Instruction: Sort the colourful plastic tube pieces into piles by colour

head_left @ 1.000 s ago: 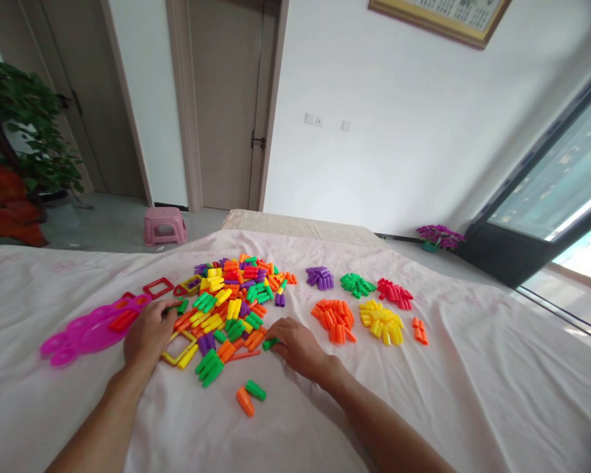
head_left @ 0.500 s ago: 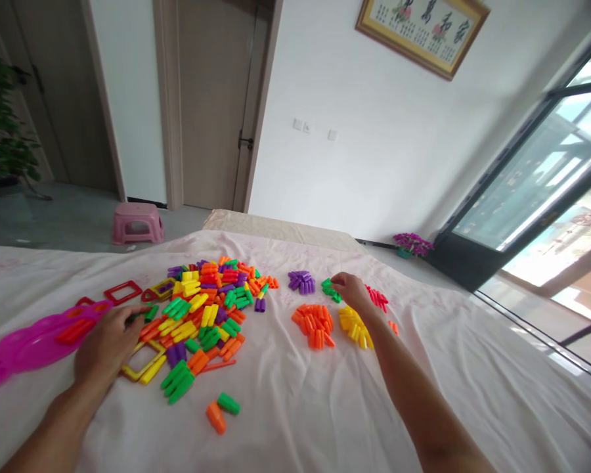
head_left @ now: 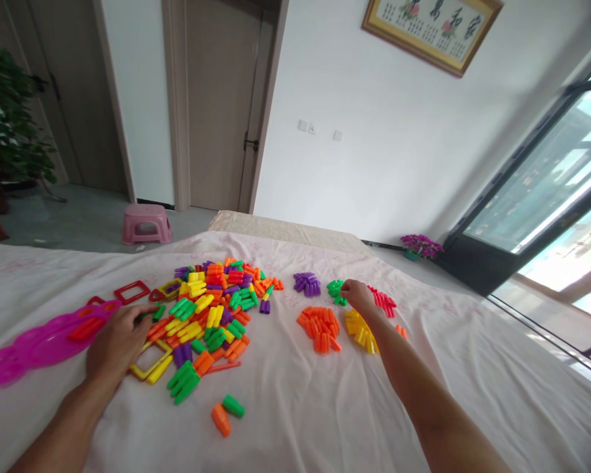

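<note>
A large mixed heap of coloured plastic pieces (head_left: 211,309) lies left of centre on the cloth. At its left edge my left hand (head_left: 119,338) has its fingers closed round a green piece (head_left: 159,313). Separate small piles lie to the right: purple (head_left: 306,284), orange (head_left: 320,328), yellow (head_left: 360,330), green (head_left: 335,291) and red (head_left: 384,301). My right hand (head_left: 358,295) is at the right edge of the green pile, fingertips low against it; whether they pinch a piece is hidden. An orange piece (head_left: 221,419) and a green piece (head_left: 233,405) lie near the front.
A pink tray (head_left: 49,341) with a red-orange piece on it lies at the left, near a red square frame (head_left: 131,292) and a yellow square frame (head_left: 150,359). Beyond the cloth-covered surface (head_left: 285,420) stand a pink stool (head_left: 146,223) and purple flowers (head_left: 421,246).
The whole view has shifted slightly, moving the scene to the right. My right hand sits slightly farther right of the green pile, showing more of it. My left hand still holds the green piece.
</note>
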Tool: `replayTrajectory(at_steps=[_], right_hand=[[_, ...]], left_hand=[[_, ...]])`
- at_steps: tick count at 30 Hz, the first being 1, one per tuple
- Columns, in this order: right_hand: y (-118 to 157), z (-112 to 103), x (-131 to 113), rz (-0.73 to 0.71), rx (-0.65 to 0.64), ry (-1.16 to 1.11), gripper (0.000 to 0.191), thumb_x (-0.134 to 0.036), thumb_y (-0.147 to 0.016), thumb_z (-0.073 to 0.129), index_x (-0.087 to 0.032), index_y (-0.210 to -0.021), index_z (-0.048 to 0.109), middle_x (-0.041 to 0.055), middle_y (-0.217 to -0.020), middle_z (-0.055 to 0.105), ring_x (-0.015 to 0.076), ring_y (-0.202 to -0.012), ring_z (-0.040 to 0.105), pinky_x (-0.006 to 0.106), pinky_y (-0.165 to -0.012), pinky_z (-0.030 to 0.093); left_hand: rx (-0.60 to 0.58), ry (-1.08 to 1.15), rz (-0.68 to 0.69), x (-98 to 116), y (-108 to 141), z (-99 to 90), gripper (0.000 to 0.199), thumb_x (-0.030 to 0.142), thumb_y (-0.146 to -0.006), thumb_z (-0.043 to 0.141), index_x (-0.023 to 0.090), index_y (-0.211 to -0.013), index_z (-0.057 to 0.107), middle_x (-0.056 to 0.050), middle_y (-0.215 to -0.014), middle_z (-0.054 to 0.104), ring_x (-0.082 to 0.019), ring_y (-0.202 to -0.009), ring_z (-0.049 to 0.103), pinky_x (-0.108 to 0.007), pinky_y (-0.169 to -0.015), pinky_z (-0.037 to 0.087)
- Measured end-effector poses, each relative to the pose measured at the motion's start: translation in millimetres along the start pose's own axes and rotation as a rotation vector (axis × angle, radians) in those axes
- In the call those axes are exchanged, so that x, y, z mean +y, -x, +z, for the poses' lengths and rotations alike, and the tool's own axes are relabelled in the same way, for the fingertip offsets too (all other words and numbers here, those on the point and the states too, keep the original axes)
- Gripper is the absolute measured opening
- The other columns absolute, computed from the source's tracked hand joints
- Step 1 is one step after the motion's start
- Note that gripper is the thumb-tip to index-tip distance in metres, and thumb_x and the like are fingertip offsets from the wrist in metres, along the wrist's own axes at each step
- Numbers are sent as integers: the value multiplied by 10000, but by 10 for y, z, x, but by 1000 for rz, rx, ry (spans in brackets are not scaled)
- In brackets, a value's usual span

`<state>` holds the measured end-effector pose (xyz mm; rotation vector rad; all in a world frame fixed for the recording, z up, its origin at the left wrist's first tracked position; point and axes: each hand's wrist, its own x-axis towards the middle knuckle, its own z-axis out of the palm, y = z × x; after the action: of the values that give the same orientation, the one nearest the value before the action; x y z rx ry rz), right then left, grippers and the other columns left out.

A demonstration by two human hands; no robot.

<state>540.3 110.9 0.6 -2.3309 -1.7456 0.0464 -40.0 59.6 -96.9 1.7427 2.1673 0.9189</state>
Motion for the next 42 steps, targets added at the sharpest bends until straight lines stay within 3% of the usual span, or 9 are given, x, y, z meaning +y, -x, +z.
replayTrajectory(at_steps=[4, 8, 14, 18, 22, 28, 34, 38, 42], right_hand=[[21, -11, -140, -35, 96, -3, 204, -265, -853, 598, -224, -976, 755, 68, -999, 754, 198, -874, 670, 249, -660, 400], [243, 51, -590, -314, 146, -181, 155, -270, -865, 603, -223, -902, 746, 33, -918, 747, 174, -831, 658, 251, -707, 424], [1022, 312, -1557, -746, -83, -446, 141, -211, -887, 619, -214, -958, 741, 39, -934, 721, 165, -817, 650, 271, -753, 472], [1416, 432, -2005, -852, -238, -403, 354, -242, -879, 677, -255, -1232, 669, 63, -1135, 675, 172, -867, 651, 278, -772, 490], [1529, 484, -2214, -862, -271, -307, 407, -304, -865, 717, -286, -1267, 652, 64, -1176, 649, 217, -1000, 633, 314, -845, 485], [1430, 587, -2211, -823, -263, -462, 344, -206, -835, 737, -245, -1176, 710, 63, -1108, 686, 211, -1019, 631, 308, -875, 488], [1320, 564, -2015, -718, -196, -597, 279, -186, -807, 739, -235, -1081, 753, 38, -1025, 730, 193, -908, 660, 294, -808, 517], [1032, 458, -1590, -569, -64, -672, 261, -232, -821, 684, -224, -1073, 754, 36, -1010, 749, 184, -842, 676, 302, -782, 527], [502, 251, -869, -317, 117, -630, 283, -293, -816, 652, -206, -1070, 743, 49, -1007, 766, 203, -894, 696, 323, -825, 535]], left_hand=[[32, 8, 23, 27, 2, -5, 368, 371, -912, 438, 237, -1128, 705, -80, -1228, 663, -260, -1147, 609, -373, -968, 488], [45, 11, 16, 57, 22, -17, 366, 376, -905, 440, 253, -1114, 714, -64, -1214, 677, -256, -1137, 617, -359, -952, 491], [47, 25, 20, 69, 29, -32, 361, 368, -896, 456, 244, -1106, 722, -71, -1208, 684, -247, -1130, 619, -344, -959, 480], [52, 35, 45, 83, 28, -42, 345, 339, -895, 462, 235, -1098, 720, -72, -1200, 689, -231, -1135, 615, -321, -947, 476], [59, 23, 45, 96, 37, -50, 354, 343, -895, 457, 234, -1103, 722, -72, -1175, 696, -230, -1122, 624, -316, -944, 479], [60, 15, 42, 113, 50, -65, 364, 350, -894, 447, 232, -1105, 719, -73, -1179, 691, -236, -1110, 625, -324, -931, 483], [45, 17, 31, 100, 45, -56, 367, 361, -896, 450, 238, -1117, 715, -70, -1203, 686, -234, -1124, 623, -315, -937, 482], [3, 22, 22, 51, 17, -29, 379, 366, -916, 430, 229, -1149, 695, -85, -1250, 659, -250, -1148, 608, -355, -964, 474], [-15, 15, 21, 2, -15, -1, 389, 379, -916, 429, 216, -1161, 685, -91, -1251, 655, -251, -1152, 601, -363, -981, 465]])
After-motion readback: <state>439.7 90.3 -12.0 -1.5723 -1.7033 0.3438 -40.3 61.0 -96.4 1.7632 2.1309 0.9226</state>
